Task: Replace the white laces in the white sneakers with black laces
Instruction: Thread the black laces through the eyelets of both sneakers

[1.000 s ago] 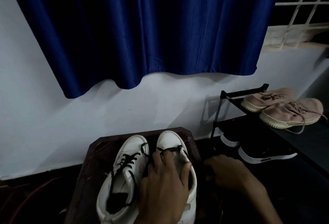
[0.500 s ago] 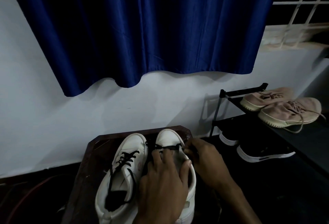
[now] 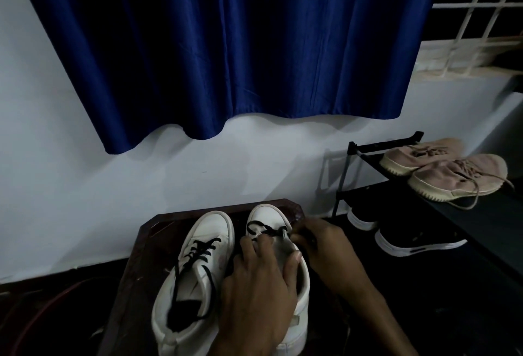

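Two white sneakers stand side by side on a dark brown stool [image 3: 158, 224]. The left sneaker [image 3: 195, 271] is laced with a black lace [image 3: 198, 254] whose ends hang loose. The right sneaker [image 3: 268, 220] has a black lace [image 3: 264, 229] through its lowest eyelets only. My left hand [image 3: 257, 290] rests over the right sneaker's tongue, fingers and thumb curled on it. My right hand [image 3: 319, 242] pinches the black lace at the sneaker's right side. No white laces are in view.
A black shoe rack [image 3: 376, 191] stands to the right with a pink pair of sneakers [image 3: 447, 174] on top and black shoes [image 3: 416, 239] below. A blue curtain [image 3: 226, 44] hangs over the white wall behind. A red hose [image 3: 42, 313] lies at the lower left.
My right hand has moved left from beside the stool to the right sneaker's toe end and taken hold of the black lace. The lace there now loops up loosely.
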### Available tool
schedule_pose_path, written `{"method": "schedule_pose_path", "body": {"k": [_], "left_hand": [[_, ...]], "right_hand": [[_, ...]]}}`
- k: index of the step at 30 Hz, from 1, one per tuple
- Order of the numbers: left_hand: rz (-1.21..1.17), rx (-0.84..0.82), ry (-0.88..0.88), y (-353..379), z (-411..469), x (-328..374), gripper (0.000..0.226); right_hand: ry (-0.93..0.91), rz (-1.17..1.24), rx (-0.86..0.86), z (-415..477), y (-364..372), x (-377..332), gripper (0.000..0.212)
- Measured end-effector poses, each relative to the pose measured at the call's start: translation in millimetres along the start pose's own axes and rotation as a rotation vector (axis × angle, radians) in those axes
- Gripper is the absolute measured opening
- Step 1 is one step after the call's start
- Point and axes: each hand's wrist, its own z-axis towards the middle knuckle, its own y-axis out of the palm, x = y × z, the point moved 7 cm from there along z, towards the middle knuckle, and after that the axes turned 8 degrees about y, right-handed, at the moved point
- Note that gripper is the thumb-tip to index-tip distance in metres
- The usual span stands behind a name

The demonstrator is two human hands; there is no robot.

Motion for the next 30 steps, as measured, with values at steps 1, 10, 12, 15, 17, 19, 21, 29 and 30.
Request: {"method": "schedule_pose_path", "body": {"k": [1,10,12,15,17,19,21,29,30], "left_hand": [[-0.001,-0.005,0.000,0.0,0.2,0.2,0.053],[-0.108,-0.160,-0.037,-2.0,-2.5,0.6,0.058],[-0.186,-0.204,-0.057,-8.5,-1.7,-0.7,0.069],[-0.355,-0.130,-0.126,-23.2,8.6,-19.8,0.048],[-0.182,-0.131,-0.052,-28.3,21.3,-26.4,0.034],[-0.030,-0.243,-0.007,-19.0,29.0,-29.0,0.029],[0.000,-0.324,-0.018,-5.1,32.2,-32.5,0.024],[0.083,-0.346,0.051,-12.7,36.1,-33.5,0.026],[0.043,-0.381,0.036,-12.5,37.6,-36.8,0.027]], "right_hand": [[-0.006,-0.015,0.030,-0.7,0.4,-0.6,0.010],[0.166,-0.715,-0.446,-13.3,-11.1,28.8,0.030],[0.109,-0.520,-0.256,-6.3,-11.9,16.7,0.021],[0.054,-0.087,-0.075,1.3,-8.9,6.2,0.006],[0.030,-0.033,-0.035,2.2,-1.4,3.3,0.005],[0.024,-0.021,0.013,0.5,1.3,2.7,0.011],[0.016,-0.006,0.031,-0.4,1.4,3.8,0.018],[0.085,-0.086,0.024,-1.4,5.5,6.6,0.011],[0.102,-0.108,0.021,-2.4,6.0,6.6,0.012]]}}
